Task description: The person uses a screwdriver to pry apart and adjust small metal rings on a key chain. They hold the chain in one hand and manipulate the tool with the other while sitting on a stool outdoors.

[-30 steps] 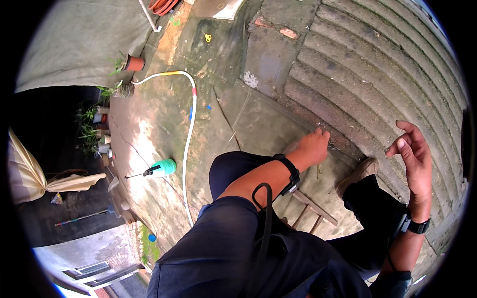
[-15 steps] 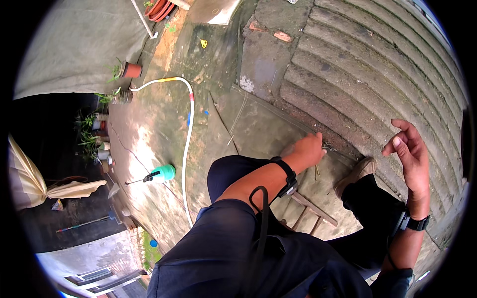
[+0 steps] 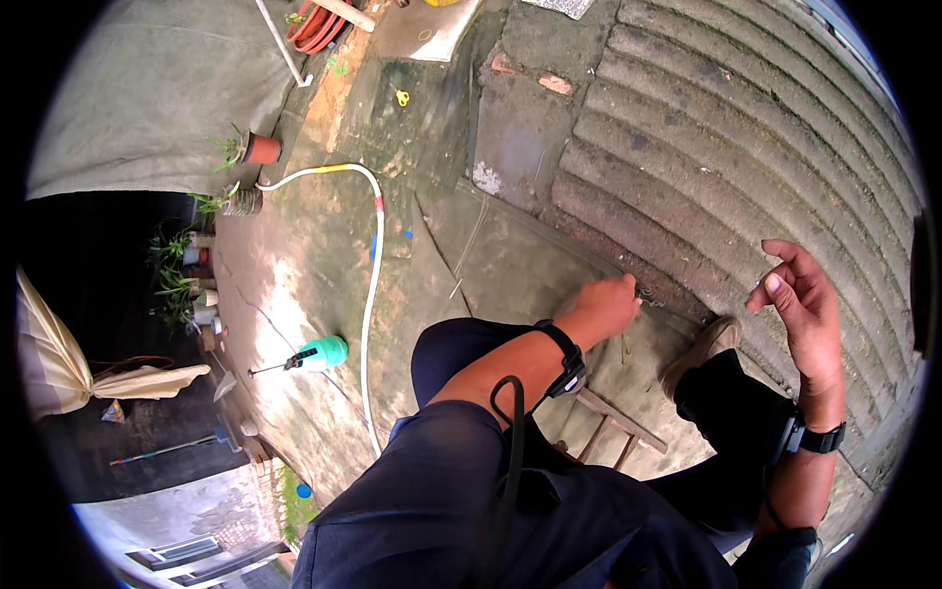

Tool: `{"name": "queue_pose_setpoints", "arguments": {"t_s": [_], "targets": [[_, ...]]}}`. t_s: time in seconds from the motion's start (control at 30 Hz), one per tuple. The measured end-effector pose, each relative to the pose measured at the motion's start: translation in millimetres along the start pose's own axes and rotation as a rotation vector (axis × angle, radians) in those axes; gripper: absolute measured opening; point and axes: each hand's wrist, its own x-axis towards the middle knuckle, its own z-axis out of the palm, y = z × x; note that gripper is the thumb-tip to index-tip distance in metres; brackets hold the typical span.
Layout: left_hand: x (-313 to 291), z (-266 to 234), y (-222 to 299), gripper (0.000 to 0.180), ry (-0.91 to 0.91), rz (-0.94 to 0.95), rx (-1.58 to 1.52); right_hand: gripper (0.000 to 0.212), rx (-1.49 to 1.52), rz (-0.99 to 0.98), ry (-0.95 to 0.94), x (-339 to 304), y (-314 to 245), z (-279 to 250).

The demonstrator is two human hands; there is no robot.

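Wispy strands [image 3: 645, 294] are lying just beside our left hand [image 3: 601, 306]; its palm side isn't showing, so no telling if we're gripping anything. We're holding our right hand [image 3: 807, 309] above ridged concrete [image 3: 706, 167], fingers bent, pinch unclear. Probably we're bending low by the wooden frame [image 3: 623, 420] for easier reach.

Left hand [image 3: 602, 307] outstretched, right hand [image 3: 807, 319] loosely curled

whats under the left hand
Grey ground shows around the left hand; whatever lies directly beneath it is covered, so I can't tell what, if anything, is there.
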Motion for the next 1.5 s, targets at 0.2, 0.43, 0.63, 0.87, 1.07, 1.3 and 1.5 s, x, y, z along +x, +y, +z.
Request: {"name": "queue_pose_setpoints", "arguments": {"t_s": [0.2,0.43,0.63,0.87,1.07,1.3,1.5], "targets": [[0,7,-9,0.026,0.096,0.077,0.056,0.035,-0.004,-0.003,-0.016,-1,-1,1],[4,-2,4,0.023,-0.017,-0.047,0.056,0.036,0.019,-0.015,-0.025,-2,-2,-1],[3,9,-11,0.027,0.088,0.088,-0.007,0.035,0.03,-0.01,-0.023,-3,-3,-1],[8,-6,0,0.029,-0.031,-0.047,0.091,0.035,0.045,0.014,-0.029,-3,-4,-1],[0,-14,1,0.029,-0.003,0.092,0.097,0.035,0.063,0.014,-0.035,-2,-3,-1],[7,5,-13,0.033,-0.03,0.021,0.029,0.035,0.059,0.001,-0.04,-1,-4,2],[5,-7,5,0.03,-0.043,-0.024,-0.027,0.034,0.039,0.005,-0.018,-1,-4,-1]]}}
